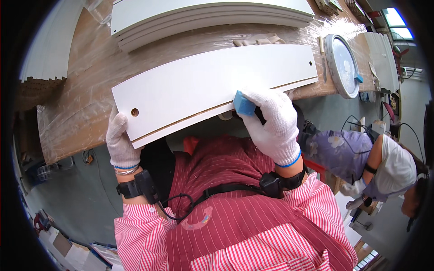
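Observation:
A long white board (199,86) with a groove along its near edge and a small round hole close to each end lies slanted at the near side of the table. My left hand (121,140), in a white knit glove, is closed round the board's left end, its fingers partly hidden behind it. My right hand (275,124), gloved the same way, pinches a light blue sponge block (244,104) between thumb and fingers. The sponge touches the board's near edge, right of the middle.
Plastic film covers the brown table (90,67). Stacked white boards (212,18) stand at the back, near crumpled beige gloves (260,39). A round white lid (341,65) lies at right with another blue block (358,78). A co-worker (389,158) is at far right.

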Motion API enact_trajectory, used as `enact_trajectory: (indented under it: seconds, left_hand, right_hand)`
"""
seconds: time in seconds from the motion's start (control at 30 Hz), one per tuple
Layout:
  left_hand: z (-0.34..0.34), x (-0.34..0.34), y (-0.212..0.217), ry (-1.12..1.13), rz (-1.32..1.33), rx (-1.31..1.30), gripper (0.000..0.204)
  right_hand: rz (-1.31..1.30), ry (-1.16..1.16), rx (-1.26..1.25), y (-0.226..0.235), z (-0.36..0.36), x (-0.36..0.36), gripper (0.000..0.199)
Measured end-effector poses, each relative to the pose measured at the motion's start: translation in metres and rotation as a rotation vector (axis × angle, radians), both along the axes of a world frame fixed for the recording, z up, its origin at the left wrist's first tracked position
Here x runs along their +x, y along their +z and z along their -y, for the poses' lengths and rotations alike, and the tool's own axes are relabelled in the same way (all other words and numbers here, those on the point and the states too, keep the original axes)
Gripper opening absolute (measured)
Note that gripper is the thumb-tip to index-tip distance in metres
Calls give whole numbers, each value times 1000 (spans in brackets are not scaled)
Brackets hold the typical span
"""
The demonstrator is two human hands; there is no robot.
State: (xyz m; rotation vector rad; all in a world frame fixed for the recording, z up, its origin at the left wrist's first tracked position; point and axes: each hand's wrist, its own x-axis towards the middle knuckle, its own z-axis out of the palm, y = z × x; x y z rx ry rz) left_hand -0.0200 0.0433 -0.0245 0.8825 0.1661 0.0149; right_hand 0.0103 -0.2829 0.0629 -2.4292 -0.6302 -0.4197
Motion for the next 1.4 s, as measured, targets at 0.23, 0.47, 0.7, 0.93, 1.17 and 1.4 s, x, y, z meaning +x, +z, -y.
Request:
enact_trajectory:
  seconds: [0.23, 0.47, 0.7, 0.93, 1.17, 1.4]
  left_hand:
    - [0, -1, 0, 7, -3, 20, 66]
    - [1, -1, -4, 15, -2, -14, 68]
    - [5, 0, 5, 10, 13, 5, 72]
    - [33, -32, 30, 83, -162, 132, 73]
    - [10, -61, 22, -39, -82, 614, 78]
    - [25, -31, 35, -28, 577, 2042, 56]
  right_hand:
    - [-14, 14, 6, 2, -3, -1, 45]
    - [25, 120, 67, 3, -30, -5, 44]
    - [-641, -200, 987, 6, 10, -21, 41]
    - [-1150, 79, 1457, -22, 40, -22, 41]
    - [-1178, -65, 1656, -31, 26, -18, 39]
    - [-1138, -146, 1665, -38, 26, -22, 40]
